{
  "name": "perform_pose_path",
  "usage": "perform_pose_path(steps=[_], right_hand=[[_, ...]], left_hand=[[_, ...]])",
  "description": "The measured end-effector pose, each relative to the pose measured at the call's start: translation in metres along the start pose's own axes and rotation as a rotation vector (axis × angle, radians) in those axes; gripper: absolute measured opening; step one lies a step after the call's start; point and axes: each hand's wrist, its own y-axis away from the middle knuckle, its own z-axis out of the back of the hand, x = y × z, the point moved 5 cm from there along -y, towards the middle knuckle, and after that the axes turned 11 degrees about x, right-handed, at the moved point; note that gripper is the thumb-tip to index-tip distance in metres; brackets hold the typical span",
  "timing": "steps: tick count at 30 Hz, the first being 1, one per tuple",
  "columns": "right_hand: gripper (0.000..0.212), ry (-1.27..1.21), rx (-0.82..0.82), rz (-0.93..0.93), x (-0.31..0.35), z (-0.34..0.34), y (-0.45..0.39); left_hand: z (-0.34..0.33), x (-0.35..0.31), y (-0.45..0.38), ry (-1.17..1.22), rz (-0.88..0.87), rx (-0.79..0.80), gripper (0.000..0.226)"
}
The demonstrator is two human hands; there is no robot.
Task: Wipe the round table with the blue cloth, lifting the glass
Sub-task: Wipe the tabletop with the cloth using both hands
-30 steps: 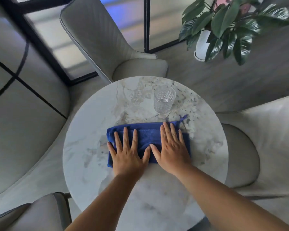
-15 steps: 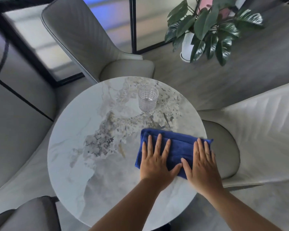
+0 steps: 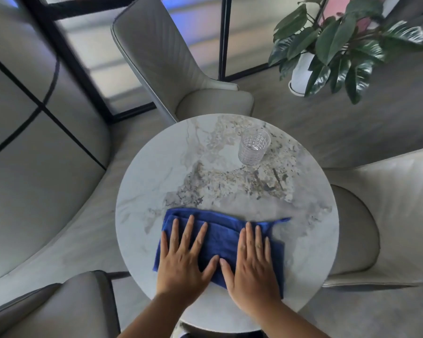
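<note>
A folded blue cloth (image 3: 224, 236) lies flat on the near half of the round marble table (image 3: 147, 181). My left hand (image 3: 183, 259) presses on its left part, fingers spread. My right hand (image 3: 253, 267) lies flat on its right part, fingers together and pointing away from me. Both palms rest on the cloth without gripping it. A clear patterned glass (image 3: 254, 146) stands upright on the far right part of the table, well apart from the cloth and both hands.
Grey upholstered chairs ring the table: one at the far side (image 3: 171, 69), one on the right (image 3: 386, 215), one at the near left (image 3: 59, 308). A potted leafy plant (image 3: 337, 45) stands on the floor at the far right. Dark-framed glass panels run behind.
Both hands slid the cloth from the middle of the table to the right edge, then back to the near centre. The glass stayed where it stood.
</note>
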Motion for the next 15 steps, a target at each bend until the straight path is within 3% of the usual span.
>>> perform_pose_path(steps=[6,15], right_hand=[[0.091,0.014,-0.01,0.124,0.036,-0.016,0.017],[0.093,0.039,-0.051,0.153,0.002,-0.017,0.041]], left_hand=[[-0.001,0.029,0.038,0.012,0.102,0.01,0.091],[-0.019,-0.008,0.045,-0.03,0.074,0.015,0.098]])
